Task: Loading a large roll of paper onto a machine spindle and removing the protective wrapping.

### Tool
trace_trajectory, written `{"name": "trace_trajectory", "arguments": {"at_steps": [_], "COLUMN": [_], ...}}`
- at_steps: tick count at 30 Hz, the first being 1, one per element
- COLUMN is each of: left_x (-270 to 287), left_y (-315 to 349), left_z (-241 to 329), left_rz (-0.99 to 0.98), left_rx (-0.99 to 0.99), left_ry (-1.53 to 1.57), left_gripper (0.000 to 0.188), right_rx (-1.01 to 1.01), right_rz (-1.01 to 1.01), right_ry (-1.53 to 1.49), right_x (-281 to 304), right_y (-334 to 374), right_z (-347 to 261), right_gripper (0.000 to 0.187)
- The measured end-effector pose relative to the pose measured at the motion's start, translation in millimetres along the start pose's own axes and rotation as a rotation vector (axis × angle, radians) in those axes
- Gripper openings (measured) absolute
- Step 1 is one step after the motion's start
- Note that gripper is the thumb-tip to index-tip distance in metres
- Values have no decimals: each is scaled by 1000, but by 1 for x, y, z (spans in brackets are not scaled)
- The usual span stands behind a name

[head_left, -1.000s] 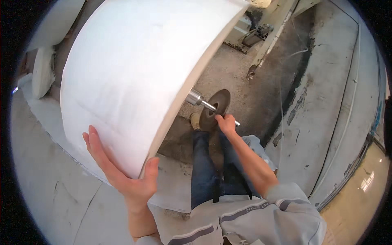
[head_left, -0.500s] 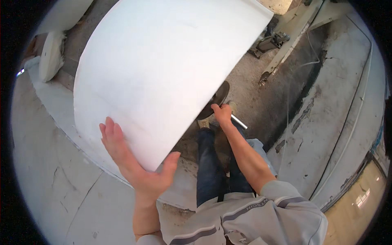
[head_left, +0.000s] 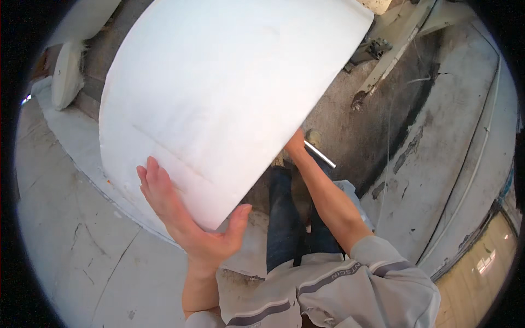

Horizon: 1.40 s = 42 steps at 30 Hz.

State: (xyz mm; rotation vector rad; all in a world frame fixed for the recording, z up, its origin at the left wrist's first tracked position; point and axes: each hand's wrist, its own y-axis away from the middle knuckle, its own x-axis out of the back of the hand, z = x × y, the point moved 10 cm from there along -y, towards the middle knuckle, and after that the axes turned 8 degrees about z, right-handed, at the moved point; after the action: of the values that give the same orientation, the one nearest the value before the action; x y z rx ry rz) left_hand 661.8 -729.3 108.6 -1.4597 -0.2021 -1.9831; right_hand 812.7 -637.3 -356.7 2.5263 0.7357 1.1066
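Observation:
A large white sheet (head_left: 219, 98) with a rounded left edge and a straight right edge spreads out before me, tilted over my legs. My left hand (head_left: 191, 218) is open at its near corner, with long fingers stretched along the white face and the thumb apart beyond the straight edge. A faint crease runs across the sheet close to those fingers. My right hand (head_left: 296, 142) reaches beneath the straight edge. Its fingers are hidden by the sheet, so their grip does not show. A shiny metal rod (head_left: 320, 154) sticks out beside the right wrist.
Pale, cracked ledges (head_left: 448, 136) run along the right, with a thin white cord (head_left: 418, 81) nearby. A beam (head_left: 396, 46) and a metal fitting (head_left: 374, 49) stand at the far right. To the left lies a grey cracked surface (head_left: 82, 235), with a white padded piece (head_left: 68, 76) farther back.
The sheet has shifted slightly right and now covers the dark round thing by my right hand. My right fingers have gone under it. My left hand has moved a little right, and a crease shows.

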Motion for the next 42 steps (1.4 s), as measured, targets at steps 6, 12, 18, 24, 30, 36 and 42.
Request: {"name": "trace_trajectory", "arguments": {"at_steps": [6, 12, 18, 24, 30, 36, 42], "left_x": [4, 6, 6, 37, -245, -472, -504], "left_y": [6, 7, 8, 51, 229, 264, 295], "left_z": [3, 5, 9, 21, 21, -114, -155], "left_rz": [44, 41, 88, 308, -466, -349, -277], "left_rx": [-14, -30, -56, -87, 874, 1409, 1758], "left_ry": [33, -27, -39, 0, 855, 1415, 1192], "left_gripper": [96, 98, 94, 73, 41, 74, 70], "right_rx": [82, 372, 363, 172, 246, 281, 90], "right_rz": [-93, -39, 57, -297, -167, -244, -416], "right_ry": [44, 14, -103, -277, -265, -266, -258], "right_x": [10, 54, 42, -7, 5, 1, -5], "right_y": [11, 40, 17, -19, -19, -20, 14], "right_z": [-24, -36, -8, 49, 37, -4, 74], "right_gripper": [55, 70, 104, 123, 115, 114, 80]}}
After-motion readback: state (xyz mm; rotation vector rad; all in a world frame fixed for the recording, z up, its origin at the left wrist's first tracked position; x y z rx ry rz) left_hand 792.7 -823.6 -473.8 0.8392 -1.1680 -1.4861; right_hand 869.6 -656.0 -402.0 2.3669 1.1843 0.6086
